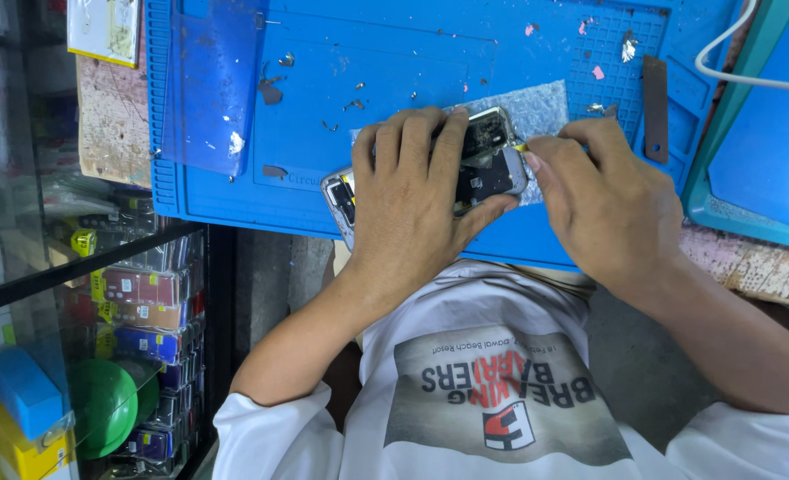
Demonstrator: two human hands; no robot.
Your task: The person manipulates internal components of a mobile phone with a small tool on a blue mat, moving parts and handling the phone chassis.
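Left hand [408, 200] is lying flat over an opened phone [488, 164], fingers spread across its back and thumb wrapping the near edge, pressing it down onto the blue work mat [341, 53]. The phone is sitting at the mat's near edge, partly on a grey cloth patch [541, 107], with its boards and frame exposed at both ends past the hand. Right hand [603, 200] is pinching something small and yellowish at the phone's right corner; fingertips are clenched tight on it, but I can't tell whether it's a tool tip, a tab or a flex. Risks as I judge them: the phone is lying close to the mat's edge above the lap, so a hard pull sideways could be dragging it off. If the pinched bit is a ribbon, yanking at an angle could be tearing it. The palm is covering bare electronics, so pressure or sweat could be doing harm. Loose metal scraps [354, 105] and pink flecks [597, 71] are littering the mat and could be getting under the frame. A dark flat strip [655, 107] is lying at the right of the mat.
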